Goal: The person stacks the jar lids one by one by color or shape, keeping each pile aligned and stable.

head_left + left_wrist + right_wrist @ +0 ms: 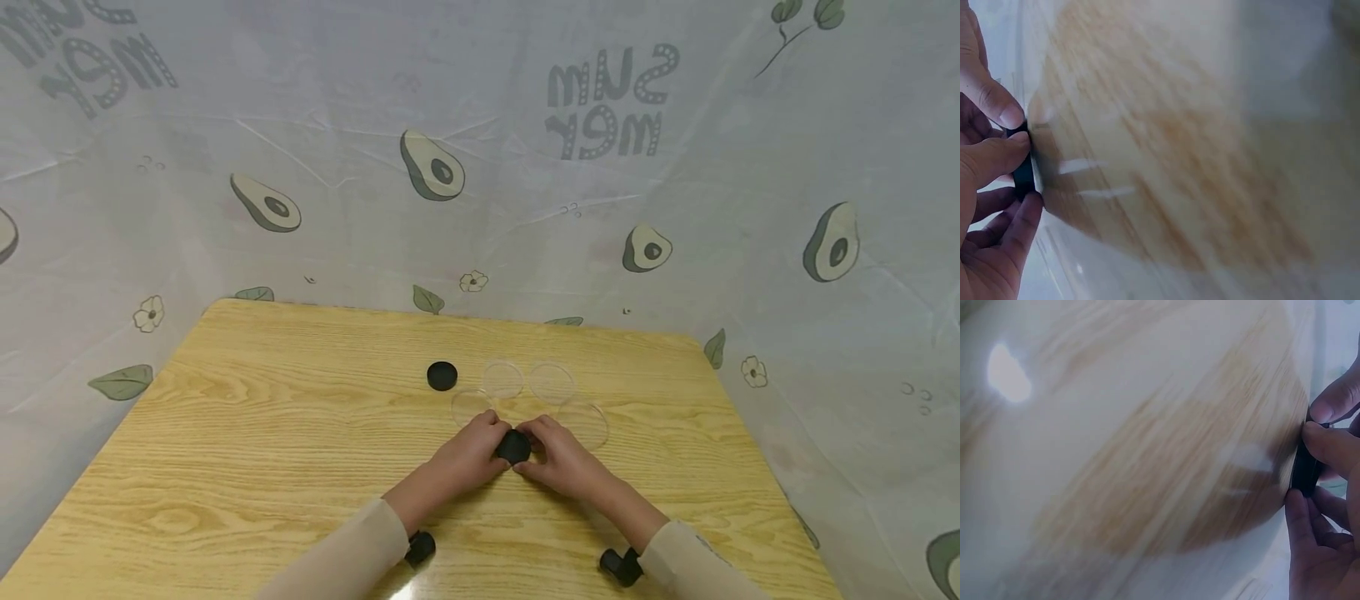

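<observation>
A small black disc (pixel 513 447) sits on the tabletop between my two hands. My left hand (pixel 472 452) grips its left side, and my right hand (pixel 557 454) holds the opposite side with thumb and fingers curved around the rim. In the left wrist view the disc (pixel 1023 164) appears edge-on, with fingertips from both hands on it. The right wrist view likewise has the black disc (pixel 1305 464) edge-on at the right margin, pinched by fingers. Whether it is a lid or a solid piece I cannot tell.
Beyond the hands lies a second black disc (pixel 442 376). Several thin clear round discs lie near it, including one at the back (pixel 502 379) and one by my right hand (pixel 583 423). A patterned sheet (pixel 480 167) hangs behind the wooden table (pixel 225 467).
</observation>
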`<state>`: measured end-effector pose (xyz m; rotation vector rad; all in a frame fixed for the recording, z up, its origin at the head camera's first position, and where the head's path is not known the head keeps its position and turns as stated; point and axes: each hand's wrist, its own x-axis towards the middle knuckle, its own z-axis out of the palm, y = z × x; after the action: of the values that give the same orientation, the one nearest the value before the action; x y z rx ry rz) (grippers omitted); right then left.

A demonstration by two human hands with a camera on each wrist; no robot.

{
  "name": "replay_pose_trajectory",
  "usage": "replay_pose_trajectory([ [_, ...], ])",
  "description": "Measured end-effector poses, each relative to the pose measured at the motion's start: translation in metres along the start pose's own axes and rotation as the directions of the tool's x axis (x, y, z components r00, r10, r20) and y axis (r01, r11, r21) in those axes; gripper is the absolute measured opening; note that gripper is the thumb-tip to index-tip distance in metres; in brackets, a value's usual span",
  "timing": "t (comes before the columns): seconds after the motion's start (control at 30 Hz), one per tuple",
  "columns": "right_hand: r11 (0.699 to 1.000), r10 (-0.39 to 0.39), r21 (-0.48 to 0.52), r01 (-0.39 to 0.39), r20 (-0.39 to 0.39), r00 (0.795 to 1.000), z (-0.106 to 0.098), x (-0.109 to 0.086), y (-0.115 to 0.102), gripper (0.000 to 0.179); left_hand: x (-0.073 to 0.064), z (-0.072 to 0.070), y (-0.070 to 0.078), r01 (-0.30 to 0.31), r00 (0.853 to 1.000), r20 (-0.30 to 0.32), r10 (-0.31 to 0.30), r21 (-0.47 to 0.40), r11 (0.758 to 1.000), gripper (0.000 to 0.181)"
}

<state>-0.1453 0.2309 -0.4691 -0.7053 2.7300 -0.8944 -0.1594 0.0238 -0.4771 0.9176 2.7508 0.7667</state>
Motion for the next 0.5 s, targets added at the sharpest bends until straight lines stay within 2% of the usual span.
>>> replay_pose_trajectory([
  [0.23,0.999,-0.043,0.002,0.043,0.017,0.999,0.003,0.005,-0.010,0.046,-0.010,-0.007,-0.008,0.000,1.000,-0.008,0.000,-0.031,1.000,0.038],
  [0.5,0.998,-0.068,-0.012,0.068,-0.009,0.998,0.012,0.021,-0.029,0.046,-0.024,-0.017,-0.024,0.024,0.997,-0.072,-0.030,-0.094,0.995,0.038],
])
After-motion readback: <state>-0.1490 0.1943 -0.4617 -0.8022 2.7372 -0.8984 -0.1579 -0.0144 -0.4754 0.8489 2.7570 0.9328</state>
